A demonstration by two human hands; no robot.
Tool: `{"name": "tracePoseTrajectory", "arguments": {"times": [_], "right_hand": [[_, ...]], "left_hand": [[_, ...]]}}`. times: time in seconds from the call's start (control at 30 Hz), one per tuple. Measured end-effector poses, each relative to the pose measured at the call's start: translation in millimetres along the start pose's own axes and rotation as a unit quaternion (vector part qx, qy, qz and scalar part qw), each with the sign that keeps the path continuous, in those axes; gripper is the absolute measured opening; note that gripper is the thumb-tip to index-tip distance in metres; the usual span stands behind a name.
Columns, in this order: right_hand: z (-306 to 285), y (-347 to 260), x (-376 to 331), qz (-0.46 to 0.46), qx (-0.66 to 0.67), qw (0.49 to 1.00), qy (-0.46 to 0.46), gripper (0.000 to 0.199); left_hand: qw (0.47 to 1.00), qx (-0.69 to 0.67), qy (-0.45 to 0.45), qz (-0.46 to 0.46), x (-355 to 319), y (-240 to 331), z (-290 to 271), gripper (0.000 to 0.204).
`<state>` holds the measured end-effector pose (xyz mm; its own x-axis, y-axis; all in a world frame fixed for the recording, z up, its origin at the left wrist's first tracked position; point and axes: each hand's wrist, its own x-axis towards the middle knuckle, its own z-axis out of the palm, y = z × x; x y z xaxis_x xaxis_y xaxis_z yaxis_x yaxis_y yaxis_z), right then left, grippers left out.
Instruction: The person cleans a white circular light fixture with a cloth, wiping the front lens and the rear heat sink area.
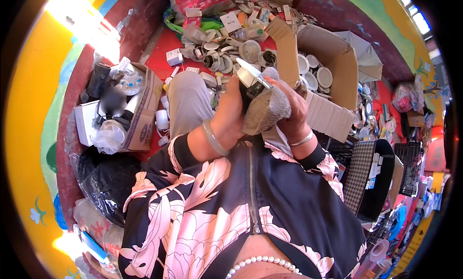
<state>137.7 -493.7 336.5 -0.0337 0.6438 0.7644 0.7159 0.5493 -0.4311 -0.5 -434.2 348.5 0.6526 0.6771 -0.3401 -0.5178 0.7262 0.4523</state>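
My left hand [230, 109] is closed round a round recessed light [248, 76] with a white rim and a dark finned body, tilted in front of my chest. A grey cloth [268, 111] is gripped in my right hand [296, 108] and hangs down beside the light. Part of the cloth also shows above my right fingers, against the light's rim. The cloth and my hands hide much of the dark body. Just beyond my hands lies a pile of loose light fittings [224, 62].
At the right an open cardboard box [347, 62] holds several round white lights. Another carton [144, 105] with mixed parts stands at the left, near a black plastic bag [103, 178]. A houndstooth-patterned bin [358, 178] is to my right. Painted walls [36, 115] curve around.
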Motion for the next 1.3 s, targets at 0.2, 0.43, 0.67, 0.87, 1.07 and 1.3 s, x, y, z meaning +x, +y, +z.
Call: {"name": "tracePoseTrajectory", "arguments": {"times": [0.2, 0.43, 0.67, 0.87, 1.07, 1.3], "right_hand": [[0, 14, -20, 0.111, 0.117, 0.987, 0.027, 0.038], [-14, 35, -44, 0.305, 0.290, 0.892, 0.164, 0.044], [-17, 43, -40, 0.403, 0.560, 0.643, 0.331, 0.044], [-17, 44, -37, 0.410, 0.351, 0.829, 0.144, 0.066], [-4, 19, -27, 0.371, 0.616, 0.684, 0.123, 0.052], [-6, 35, -45, 0.422, 0.608, 0.662, 0.121, 0.040]], "left_hand": [[0.992, -0.082, -0.079, -0.051, 1, 4, -3, 0.049], [0.981, 0.006, -0.139, -0.137, -13, 20, 5, 0.046], [0.955, 0.194, -0.189, -0.116, -28, 40, -11, 0.037], [0.914, 0.301, -0.114, 0.247, -5, 34, -26, 0.034], [0.930, 0.172, -0.258, 0.199, 3, 5, -39, 0.042], [0.942, 0.177, -0.173, 0.227, 0, 19, -40, 0.038]]}}
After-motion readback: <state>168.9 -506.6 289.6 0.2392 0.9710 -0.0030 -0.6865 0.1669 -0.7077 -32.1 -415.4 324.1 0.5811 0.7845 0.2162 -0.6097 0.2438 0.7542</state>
